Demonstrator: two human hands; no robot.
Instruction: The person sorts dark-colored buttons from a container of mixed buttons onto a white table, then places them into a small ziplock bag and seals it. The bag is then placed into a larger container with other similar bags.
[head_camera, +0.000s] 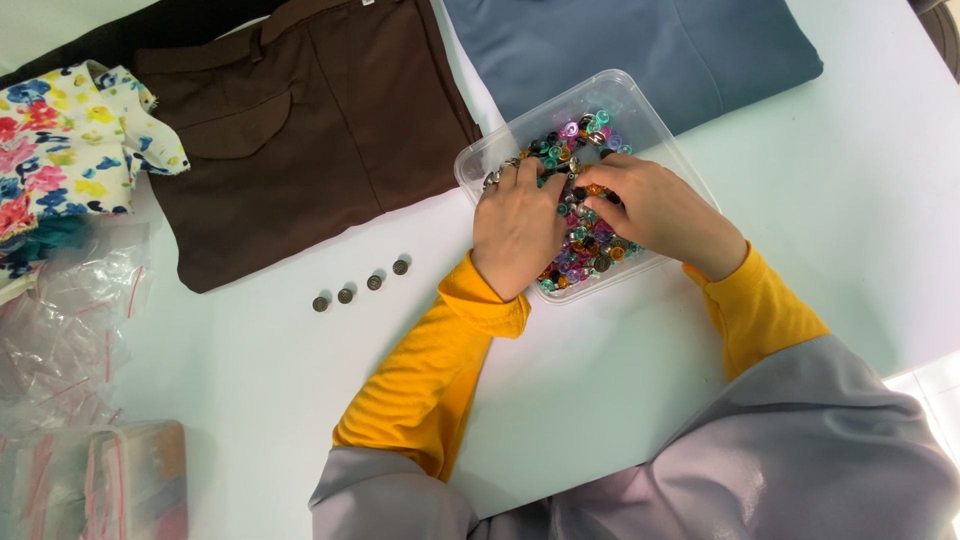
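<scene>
Hands, left (515, 225) and right (655, 210), grip unclear (fingers buried), glossy round buttons (590, 245), clear plastic tub (640, 105)

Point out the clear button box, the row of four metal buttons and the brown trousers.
clear button box (625, 92): head view, bare far wall of the box.
row of four metal buttons (360, 288): head view, middle of the row.
brown trousers (300, 130): head view, middle of the folded cloth.

- 2 hands in the container: left hand (517, 228), right hand (655, 208)
- 1 clear plastic container (640, 108), mixed coloured buttons (590, 135) inside, too many to count
- 4 dark metal buttons (360, 288) in a row on the table
- 3 fabric pieces: brown (300, 130), blue (640, 50), floral (60, 140)
- clear zip bags (60, 330), count unclear
</scene>
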